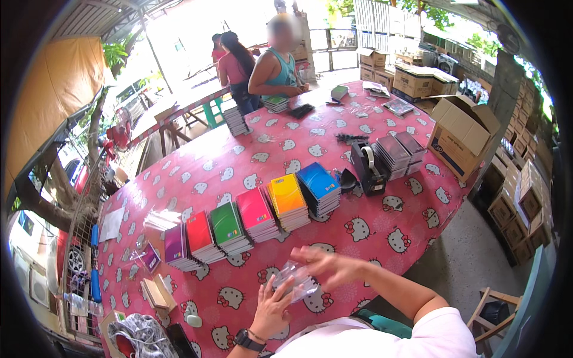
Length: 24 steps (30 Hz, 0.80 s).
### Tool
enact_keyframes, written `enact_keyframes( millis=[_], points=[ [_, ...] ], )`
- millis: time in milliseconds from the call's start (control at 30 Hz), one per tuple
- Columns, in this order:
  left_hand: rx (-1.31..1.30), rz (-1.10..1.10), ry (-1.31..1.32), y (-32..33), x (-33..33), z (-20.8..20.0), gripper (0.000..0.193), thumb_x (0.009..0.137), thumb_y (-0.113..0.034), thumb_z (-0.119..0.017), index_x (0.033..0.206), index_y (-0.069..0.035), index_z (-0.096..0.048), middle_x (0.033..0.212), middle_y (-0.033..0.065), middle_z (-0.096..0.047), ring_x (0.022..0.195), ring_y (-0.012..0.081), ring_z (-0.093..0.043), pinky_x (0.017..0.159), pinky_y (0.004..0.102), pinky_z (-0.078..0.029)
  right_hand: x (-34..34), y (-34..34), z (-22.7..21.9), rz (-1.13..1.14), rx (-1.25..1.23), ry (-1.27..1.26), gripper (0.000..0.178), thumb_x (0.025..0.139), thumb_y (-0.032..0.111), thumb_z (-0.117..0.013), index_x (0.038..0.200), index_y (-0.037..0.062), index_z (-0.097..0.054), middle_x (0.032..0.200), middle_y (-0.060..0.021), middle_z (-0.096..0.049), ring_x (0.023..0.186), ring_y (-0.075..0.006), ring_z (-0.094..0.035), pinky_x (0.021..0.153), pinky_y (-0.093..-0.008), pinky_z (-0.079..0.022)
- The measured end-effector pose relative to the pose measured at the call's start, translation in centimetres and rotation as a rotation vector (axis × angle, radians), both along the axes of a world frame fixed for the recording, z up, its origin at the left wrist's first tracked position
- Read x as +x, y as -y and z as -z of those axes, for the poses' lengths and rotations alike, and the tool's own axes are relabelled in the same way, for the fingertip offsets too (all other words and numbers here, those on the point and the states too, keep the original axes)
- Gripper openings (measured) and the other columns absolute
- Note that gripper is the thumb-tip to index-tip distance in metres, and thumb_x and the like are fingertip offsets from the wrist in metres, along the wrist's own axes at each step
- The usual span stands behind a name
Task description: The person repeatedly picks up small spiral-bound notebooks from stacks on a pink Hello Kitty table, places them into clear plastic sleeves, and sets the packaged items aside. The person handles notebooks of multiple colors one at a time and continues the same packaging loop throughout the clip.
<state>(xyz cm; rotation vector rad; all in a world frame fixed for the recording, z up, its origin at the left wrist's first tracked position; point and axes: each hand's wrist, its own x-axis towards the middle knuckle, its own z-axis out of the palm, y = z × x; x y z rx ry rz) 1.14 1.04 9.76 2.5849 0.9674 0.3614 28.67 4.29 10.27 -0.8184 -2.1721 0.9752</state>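
Note:
A clear, shiny plastic sleeve or small stack of sleeves (306, 289) lies on the pink table in front of me. My left hand (276, 304) rests at its left side with fingers spread over it. Just above its right edge is my right hand (328, 267), fingers stretched out and slightly blurred; whether they touch the plastic I cannot tell. Beyond my hands runs a slanting row of spiral notebook stacks: purple (178, 244), red (202, 234), green (227, 225), pink (255, 210), yellow (287, 197) and blue (319, 182).
A black tape dispenser (368, 169) stands right of the blue stack, beside dark-covered notebook stacks (395, 154). An open cardboard box (456, 143) is at the right edge. A wooden piece (159, 293) and grey patterned cloth (142, 335) lie left. A person (277, 74) stands across the table.

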Motion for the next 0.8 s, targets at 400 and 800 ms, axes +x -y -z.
enact_keyframes(
  millis=[400, 800],
  points=[
    [0.015, -0.025, 0.006, 0.6, 0.3, 0.1, 0.070, 0.061, -0.005, -0.056, 0.128, -0.027, -0.052, 0.144, 0.0024, -0.034, 0.134, 0.0381, -0.024, 0.103, 0.0626, -0.022, 24.6, -12.5, 6.0, 1.625, -0.176, 0.256, 0.032, 0.081, 0.040, -0.063, 0.088, 0.0091, -0.071, 0.096, -0.0140, -0.067, 0.102, -0.0333, -0.057, 0.099, -0.0447, -0.034],
    [0.006, -0.082, 0.037, 0.9, 0.2, 0.2, 0.078, 0.058, -0.005, -0.062, 0.130, -0.032, -0.048, 0.144, -0.0028, -0.034, 0.133, 0.0367, -0.025, 0.102, 0.0637, -0.023, 22.2, -8.7, 10.1, 1.454, -0.308, -0.556, 0.018, 0.082, 0.018, -0.069, 0.072, 0.0055, -0.061, 0.061, -0.0021, -0.057, 0.047, -0.0078, -0.045, 0.038, -0.0288, -0.032]
  ],
)
